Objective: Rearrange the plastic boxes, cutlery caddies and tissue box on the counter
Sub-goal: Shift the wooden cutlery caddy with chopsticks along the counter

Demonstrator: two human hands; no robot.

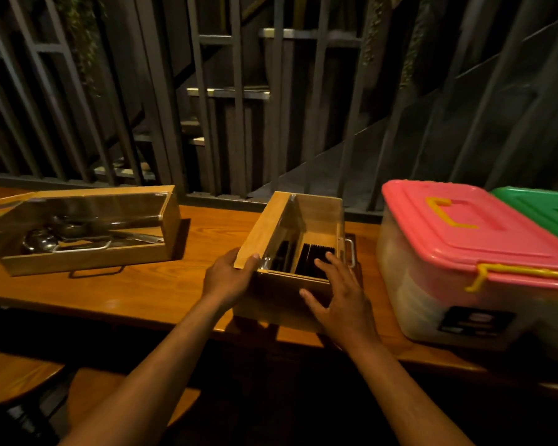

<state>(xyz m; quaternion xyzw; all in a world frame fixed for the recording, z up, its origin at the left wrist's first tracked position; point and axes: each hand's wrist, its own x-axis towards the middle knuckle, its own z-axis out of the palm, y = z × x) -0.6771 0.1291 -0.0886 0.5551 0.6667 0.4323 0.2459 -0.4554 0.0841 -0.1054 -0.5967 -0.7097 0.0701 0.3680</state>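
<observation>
Head view: both my hands are on the small wooden cutlery caddy with a clear lid [298,239] at the near edge of the orange-brown wooden tabletop [187,278].

My left hand [229,278] is clamped on the caddy's near-left corner, thumb over the rim; my right hand [339,294] lies spread and flat against its near-right end, fingers over dark items inside, not closed on it. A longer wooden caddy holding metal utensils [84,230] sits well apart to the left. Just beside the small caddy on the right stands a translucent plastic box with a pink lid and yellow latches [471,255], with a green-lidded box [541,210] behind it.
</observation>
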